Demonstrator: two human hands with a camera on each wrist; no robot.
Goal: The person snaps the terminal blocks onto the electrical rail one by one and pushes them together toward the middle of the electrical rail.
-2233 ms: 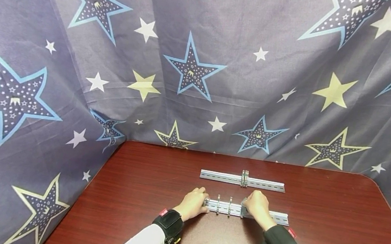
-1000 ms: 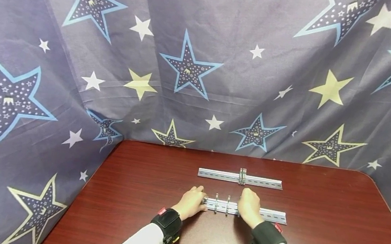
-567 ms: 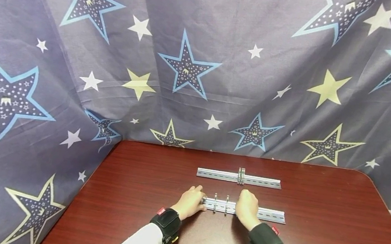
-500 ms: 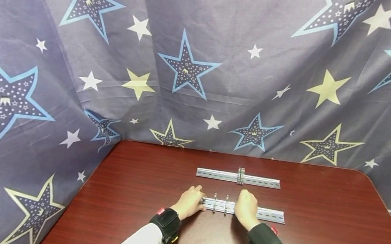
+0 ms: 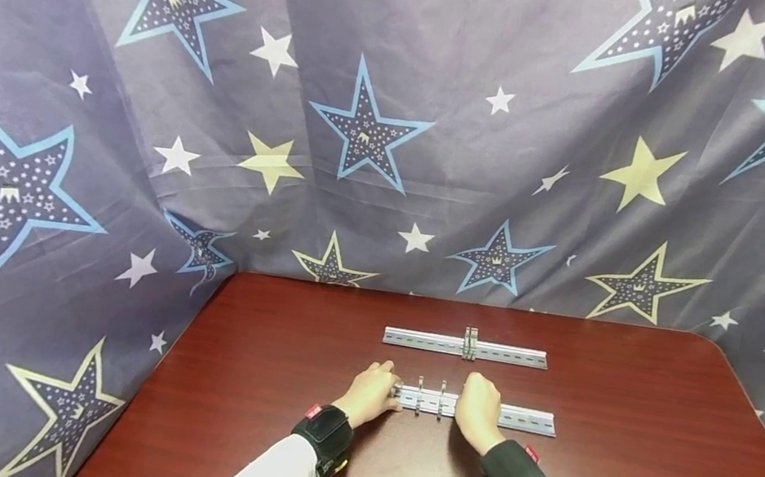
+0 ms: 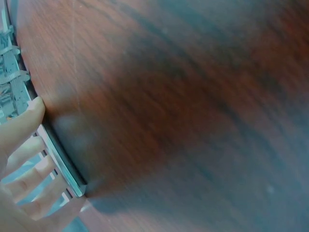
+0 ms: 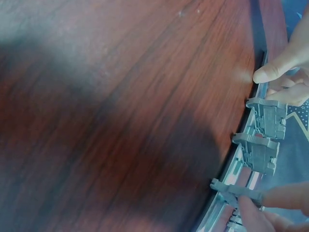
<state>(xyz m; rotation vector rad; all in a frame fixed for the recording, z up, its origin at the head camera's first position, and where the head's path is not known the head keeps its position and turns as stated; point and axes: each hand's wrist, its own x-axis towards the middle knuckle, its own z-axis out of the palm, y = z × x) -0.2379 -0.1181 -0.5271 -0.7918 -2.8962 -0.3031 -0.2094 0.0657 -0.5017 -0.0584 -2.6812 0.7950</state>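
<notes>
My left hand grips the left end of the near metal DIN rail; its thumb presses the rail's near edge in the left wrist view. Two thin grey terminal blocks stand apart on this rail: the left block and the middle block. Right of them, my right hand pinches a third grey terminal block between thumb and finger, at the rail. In the right wrist view this block looks tilted against the other two; whether it is seated cannot be told. The head view hides it behind the hand.
Behind the near rail lies a second DIN rail, parallel to it, with several terminal blocks packed together at its middle. Both rails lie on a dark red wooden table. A star-patterned cloth hangs along the table's back and left.
My right hand has shifted a little left along the rail and turned, covering the third block that showed earlier. The left hand keeps its grip. The head view has drifted slightly.
</notes>
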